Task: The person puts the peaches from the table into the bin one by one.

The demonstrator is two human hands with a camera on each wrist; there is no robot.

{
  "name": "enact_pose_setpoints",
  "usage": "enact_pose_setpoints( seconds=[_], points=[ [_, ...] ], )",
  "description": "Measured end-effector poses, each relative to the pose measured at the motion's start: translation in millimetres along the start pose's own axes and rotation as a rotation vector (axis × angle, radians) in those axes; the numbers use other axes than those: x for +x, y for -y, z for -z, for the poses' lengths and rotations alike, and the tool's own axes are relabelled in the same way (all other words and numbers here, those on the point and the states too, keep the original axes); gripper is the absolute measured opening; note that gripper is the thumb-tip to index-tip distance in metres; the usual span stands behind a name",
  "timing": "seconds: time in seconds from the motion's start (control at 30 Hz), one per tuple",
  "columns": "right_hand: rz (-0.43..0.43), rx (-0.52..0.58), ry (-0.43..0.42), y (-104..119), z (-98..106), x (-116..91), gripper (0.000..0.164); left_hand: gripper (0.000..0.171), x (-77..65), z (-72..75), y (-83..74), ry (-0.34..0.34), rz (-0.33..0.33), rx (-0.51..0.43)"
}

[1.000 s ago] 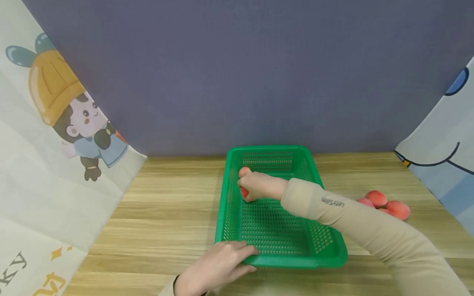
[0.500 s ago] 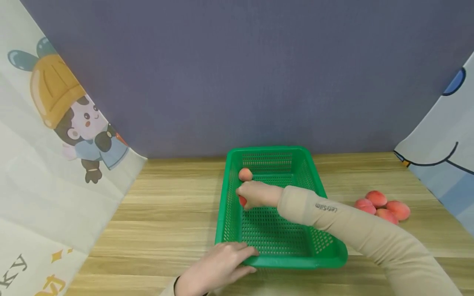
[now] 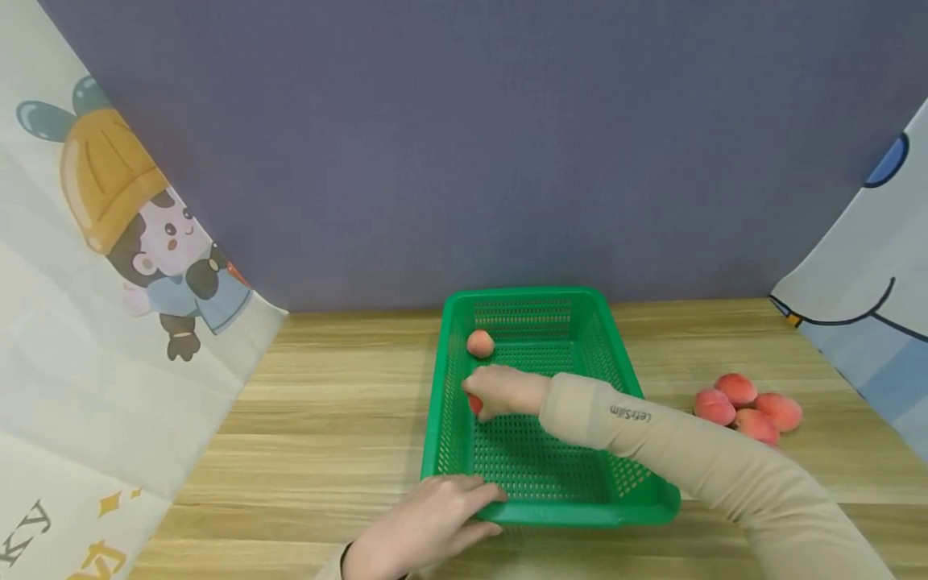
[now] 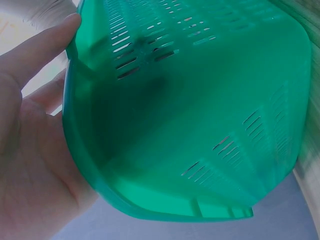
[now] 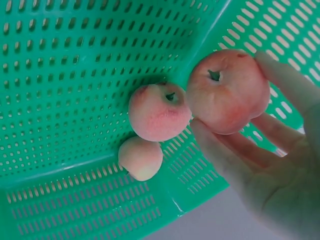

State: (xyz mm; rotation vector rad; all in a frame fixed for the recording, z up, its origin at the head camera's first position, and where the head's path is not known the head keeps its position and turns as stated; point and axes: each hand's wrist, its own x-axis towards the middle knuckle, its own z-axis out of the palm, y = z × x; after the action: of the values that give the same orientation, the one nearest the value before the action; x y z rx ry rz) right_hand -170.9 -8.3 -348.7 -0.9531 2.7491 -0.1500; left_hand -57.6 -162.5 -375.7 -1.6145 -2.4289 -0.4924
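In the head view a green plastic basket [image 3: 544,515] with slotted walls rests on the table. My left hand [image 3: 431,515] grips its near rim at the left corner, fingers over the edge; the left wrist view shows the basket wall [image 4: 200,100] close beside that hand [image 4: 35,125]. Inside the basket, my right hand [image 3: 500,391] holds a reddish peach [image 3: 474,403] near the left wall. The right wrist view shows this peach [image 5: 227,92] between thumb and fingers, with two peaches lying behind it, one larger [image 5: 157,112] and one paler [image 5: 141,159]. Only one loose peach [image 3: 480,343] shows from above.
Several peaches [image 3: 754,407] lie grouped on the wooden table [image 3: 326,419], right of the basket and beyond the right sleeve [image 3: 696,451]. A grey-blue panel [image 3: 471,145] stands behind the basket. Printed cloths [image 3: 65,322] hang at both sides.
My right hand has moved toward me along the left wall with its peach, uncovering the far peach in the basket. The left hand and basket stay put.
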Motion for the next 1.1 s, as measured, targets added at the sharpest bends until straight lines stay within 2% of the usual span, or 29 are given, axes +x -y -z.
enact_pose_setpoints(
  seconds=[0.2, 0.47, 0.73, 0.87, 1.1],
  points=[
    [0.022, -0.039, -0.015, -0.9, -4.2, 2.4, 0.02, 0.018, 0.5, -0.1, 0.2, 0.005, 0.002, 0.005],
    [0.011, -0.073, -0.025, -1.9, -11.5, 4.4, 0.021, 0.019, 1.1, -0.8, 1.0, 0.006, -0.008, 0.002],
    [0.086, -0.144, -0.09, -0.8, -17.1, 6.0, 0.019, 0.02, -1.1, -0.2, 0.6, 0.02, 0.005, -0.009],
    [0.076, -0.176, -0.077, -0.3, -21.0, 8.7, 0.019, 0.02, -1.3, -0.4, 1.0, 0.011, 0.005, -0.013],
    [0.042, -0.171, -0.043, 3.0, -27.0, 9.5, 0.02, 0.019, -1.6, -0.6, 0.7, 0.0, 0.003, 0.002]
  ],
)
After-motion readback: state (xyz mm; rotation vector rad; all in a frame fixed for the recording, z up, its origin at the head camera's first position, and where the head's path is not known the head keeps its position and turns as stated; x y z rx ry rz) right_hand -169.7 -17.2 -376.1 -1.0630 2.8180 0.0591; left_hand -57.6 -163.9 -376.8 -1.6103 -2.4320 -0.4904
